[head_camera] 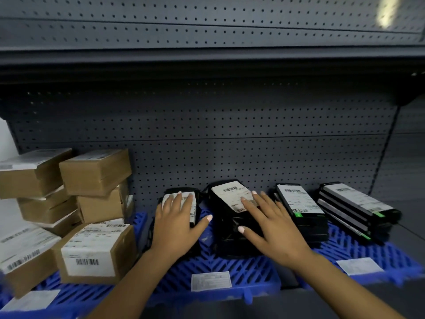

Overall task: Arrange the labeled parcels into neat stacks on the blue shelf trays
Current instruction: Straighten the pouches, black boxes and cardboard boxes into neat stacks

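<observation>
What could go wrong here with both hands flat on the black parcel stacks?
1. The left hand and right hand press with straight fingers, gripping nothing, so a top black parcel could slide off.
2. The cardboard boxes at left sit skewed and could topple.
3. The rightmost black stack is fanned out and leans; a nudge might spill it off the blue tray.

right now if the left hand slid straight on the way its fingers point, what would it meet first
Probably the pegboard back panel. The left hand rests flat on a black parcel stack, fingers pointing at the panel; depth is unclear.
</observation>
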### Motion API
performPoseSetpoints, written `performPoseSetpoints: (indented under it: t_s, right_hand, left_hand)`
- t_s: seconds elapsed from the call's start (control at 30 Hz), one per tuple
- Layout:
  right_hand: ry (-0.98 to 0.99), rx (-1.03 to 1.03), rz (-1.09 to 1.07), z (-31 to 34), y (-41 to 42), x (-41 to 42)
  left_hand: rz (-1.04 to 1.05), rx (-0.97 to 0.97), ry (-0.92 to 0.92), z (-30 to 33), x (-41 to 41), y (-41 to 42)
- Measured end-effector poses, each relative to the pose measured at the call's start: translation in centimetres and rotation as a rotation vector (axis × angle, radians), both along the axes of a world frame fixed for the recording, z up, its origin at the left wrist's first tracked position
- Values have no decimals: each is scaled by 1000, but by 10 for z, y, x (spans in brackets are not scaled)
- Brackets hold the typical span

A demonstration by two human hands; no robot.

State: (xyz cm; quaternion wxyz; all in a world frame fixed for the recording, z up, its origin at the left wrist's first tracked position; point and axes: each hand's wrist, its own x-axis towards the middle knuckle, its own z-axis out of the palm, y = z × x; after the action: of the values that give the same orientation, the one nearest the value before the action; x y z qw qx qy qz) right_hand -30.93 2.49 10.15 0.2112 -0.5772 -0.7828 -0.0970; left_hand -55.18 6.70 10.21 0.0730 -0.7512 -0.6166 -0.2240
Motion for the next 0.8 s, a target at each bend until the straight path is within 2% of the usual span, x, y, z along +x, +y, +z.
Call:
performPoseSetpoints:
  t_s: [0.13, 0.43, 0.63, 0.8]
  right_hand:
    - [33, 101, -11, 2, -27, 37]
    - [104, 84, -144, -3, -55, 130]
    - [90, -58, -123, -10, -47, 180]
    - [86, -136, -26, -19, -28, 210]
  left_hand:
    - [-187, 41, -83, 22, 31, -19]
    - [-481, -11, -133, 28, 125, -39]
    - [-532, -100, -165, 16, 191, -42]
    - [-473, -143, -202, -5, 234, -34]
